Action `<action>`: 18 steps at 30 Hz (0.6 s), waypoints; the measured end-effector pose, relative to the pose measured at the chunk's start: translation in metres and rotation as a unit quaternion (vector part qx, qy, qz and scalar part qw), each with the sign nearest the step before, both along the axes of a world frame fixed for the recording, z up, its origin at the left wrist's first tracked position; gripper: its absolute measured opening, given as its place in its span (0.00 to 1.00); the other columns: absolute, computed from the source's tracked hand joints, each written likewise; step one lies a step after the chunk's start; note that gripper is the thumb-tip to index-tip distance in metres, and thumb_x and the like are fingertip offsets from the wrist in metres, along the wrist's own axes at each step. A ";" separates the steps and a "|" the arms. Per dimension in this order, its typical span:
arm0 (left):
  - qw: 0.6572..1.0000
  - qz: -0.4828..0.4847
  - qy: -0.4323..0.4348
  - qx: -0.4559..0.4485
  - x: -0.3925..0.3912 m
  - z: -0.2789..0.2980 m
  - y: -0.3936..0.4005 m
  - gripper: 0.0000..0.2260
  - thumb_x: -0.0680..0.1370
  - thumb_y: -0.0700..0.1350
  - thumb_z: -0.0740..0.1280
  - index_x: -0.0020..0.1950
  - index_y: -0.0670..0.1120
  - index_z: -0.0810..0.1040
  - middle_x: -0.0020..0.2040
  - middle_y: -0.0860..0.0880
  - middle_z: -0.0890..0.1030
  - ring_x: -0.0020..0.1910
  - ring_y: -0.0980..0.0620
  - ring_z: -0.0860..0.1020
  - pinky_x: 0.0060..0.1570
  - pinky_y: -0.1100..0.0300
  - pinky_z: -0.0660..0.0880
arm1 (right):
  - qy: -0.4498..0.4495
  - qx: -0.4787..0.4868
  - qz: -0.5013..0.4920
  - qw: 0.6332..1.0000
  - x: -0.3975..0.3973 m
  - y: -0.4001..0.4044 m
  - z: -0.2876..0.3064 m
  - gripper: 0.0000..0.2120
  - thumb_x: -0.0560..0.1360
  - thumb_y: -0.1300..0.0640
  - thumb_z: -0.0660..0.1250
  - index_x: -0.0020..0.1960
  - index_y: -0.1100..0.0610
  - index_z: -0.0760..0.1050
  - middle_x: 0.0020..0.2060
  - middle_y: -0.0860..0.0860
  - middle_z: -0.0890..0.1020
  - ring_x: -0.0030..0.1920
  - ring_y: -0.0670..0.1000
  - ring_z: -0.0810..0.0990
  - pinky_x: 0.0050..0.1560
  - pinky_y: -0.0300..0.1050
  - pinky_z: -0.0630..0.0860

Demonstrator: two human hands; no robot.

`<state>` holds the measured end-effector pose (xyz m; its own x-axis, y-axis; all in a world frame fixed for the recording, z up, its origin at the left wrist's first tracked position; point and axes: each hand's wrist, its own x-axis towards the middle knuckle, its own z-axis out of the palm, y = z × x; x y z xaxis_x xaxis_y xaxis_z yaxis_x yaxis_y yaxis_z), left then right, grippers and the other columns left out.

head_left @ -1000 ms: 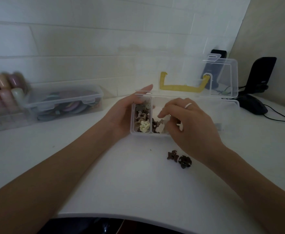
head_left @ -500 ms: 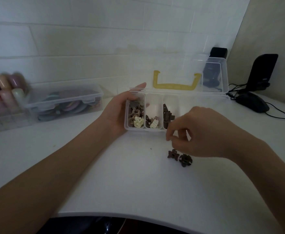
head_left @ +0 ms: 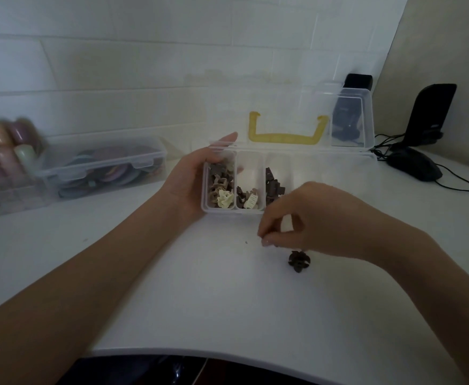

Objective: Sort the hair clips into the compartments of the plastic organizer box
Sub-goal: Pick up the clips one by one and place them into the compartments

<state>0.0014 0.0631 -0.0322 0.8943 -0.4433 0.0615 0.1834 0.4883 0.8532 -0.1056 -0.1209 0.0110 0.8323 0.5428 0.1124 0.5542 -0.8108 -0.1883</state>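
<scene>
The clear plastic organizer box (head_left: 327,158) stands open, its lid with a yellow handle (head_left: 284,138) upright behind it. My left hand (head_left: 187,184) grips its left end. The left compartment holds tan and cream hair clips (head_left: 220,190), the second a few brown and cream clips (head_left: 247,198), the third dark brown clips (head_left: 273,184). My right hand (head_left: 305,218) hovers just in front of the box, fingertips pinched together low over the table; what they pinch is hidden. One dark hair clip (head_left: 299,262) lies on the table under that hand's edge.
A closed clear box of round coloured items (head_left: 102,165) sits at the left by a rack of coloured bottles (head_left: 2,151). A black mouse (head_left: 414,165) with cable and a black stand (head_left: 430,115) are at the right. The table's front edge (head_left: 227,352) is near.
My right hand left the box, came down to the two loose dark clips and pinched shut. Only one of those clips now shows on the table.
</scene>
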 end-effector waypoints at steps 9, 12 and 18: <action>1.000 0.010 0.007 -0.002 0.000 0.000 -0.001 0.26 0.68 0.41 0.61 0.66 0.48 0.75 0.65 0.39 0.74 0.57 0.41 0.73 0.47 0.53 0.77 | 0.054 0.374 -0.013 0.926 0.011 0.002 -0.012 0.12 0.71 0.66 0.70 0.50 0.53 0.81 0.42 0.43 0.84 0.39 0.47 0.83 0.25 0.38 0.75; 1.000 0.008 0.009 -0.005 -0.001 0.001 0.000 0.27 0.67 0.40 0.61 0.67 0.47 0.74 0.67 0.38 0.72 0.57 0.41 0.72 0.48 0.51 0.77 | 0.041 0.399 -0.027 0.916 0.015 0.000 -0.015 0.11 0.72 0.66 0.69 0.50 0.54 0.81 0.42 0.47 0.84 0.40 0.49 0.84 0.24 0.38 0.75; 1.000 0.010 0.007 0.001 -0.002 0.002 0.000 0.26 0.66 0.40 0.62 0.64 0.48 0.76 0.66 0.38 0.73 0.58 0.41 0.72 0.54 0.48 0.73 | 0.046 0.426 -0.036 0.903 0.017 0.000 -0.016 0.09 0.73 0.65 0.68 0.50 0.55 0.80 0.41 0.47 0.86 0.38 0.49 0.84 0.23 0.41 0.75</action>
<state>-0.0007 0.0630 -0.0307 0.9034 -0.4261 0.0476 0.1860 0.4895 0.8520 -0.0881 -0.1212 -0.0054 0.8895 0.2358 0.3913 0.4552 -0.3829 -0.8039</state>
